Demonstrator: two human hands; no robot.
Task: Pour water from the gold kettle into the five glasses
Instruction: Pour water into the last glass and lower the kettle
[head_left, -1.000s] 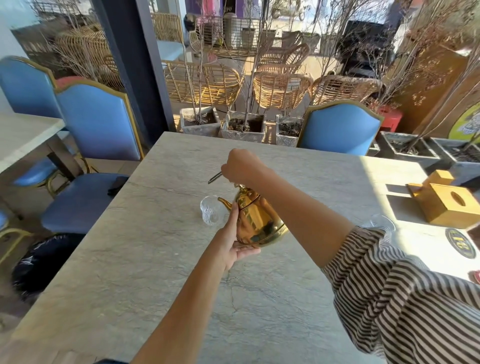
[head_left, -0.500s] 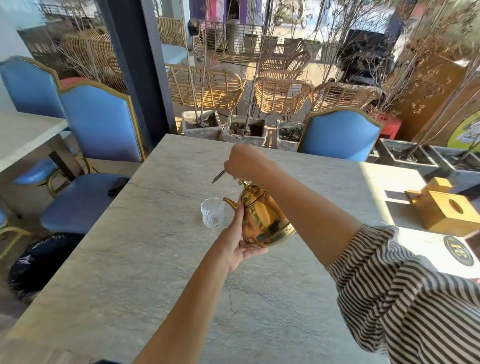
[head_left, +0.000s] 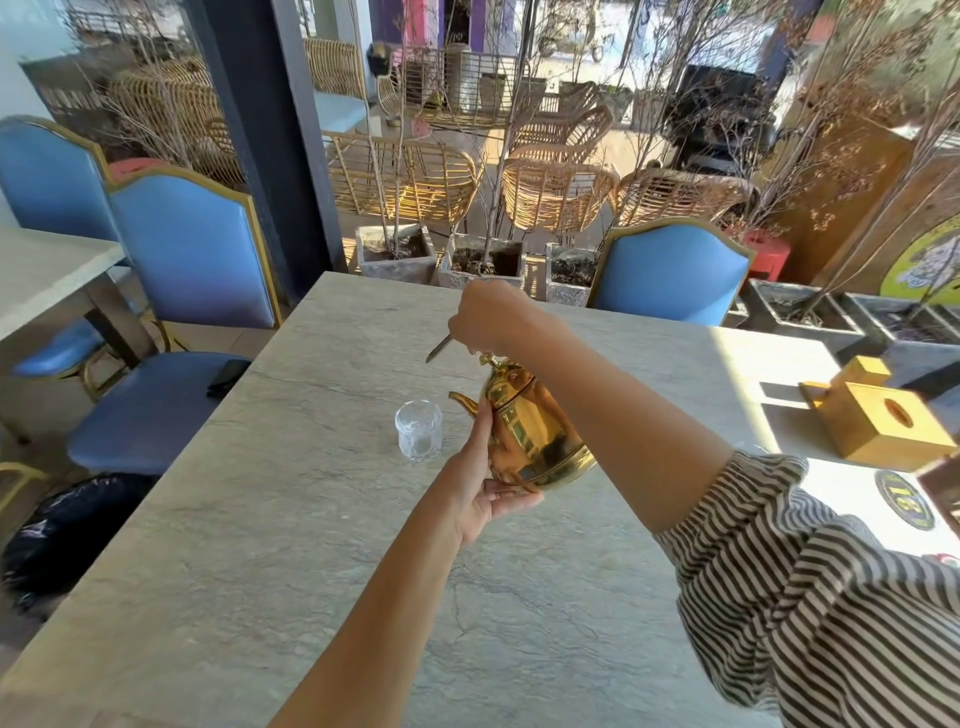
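The gold kettle hangs over the middle of the grey stone table, tilted a little with its spout to the left. My right hand grips the kettle's handle from above, fingers closed on it. My left hand cups the kettle's lower left side and base. One clear glass stands upright on the table just left of the spout, below it. No water stream is visible. My right arm hides the other glasses.
A yellow wooden tissue box sits at the table's right in sunlight, with a round black coaster nearer me. Blue chairs stand to the left and one at the far edge. Planters line the window.
The kettle has tipped back toward upright and shifted slightly right, its spout now farther from the glass. Both hands kept their hold on it.
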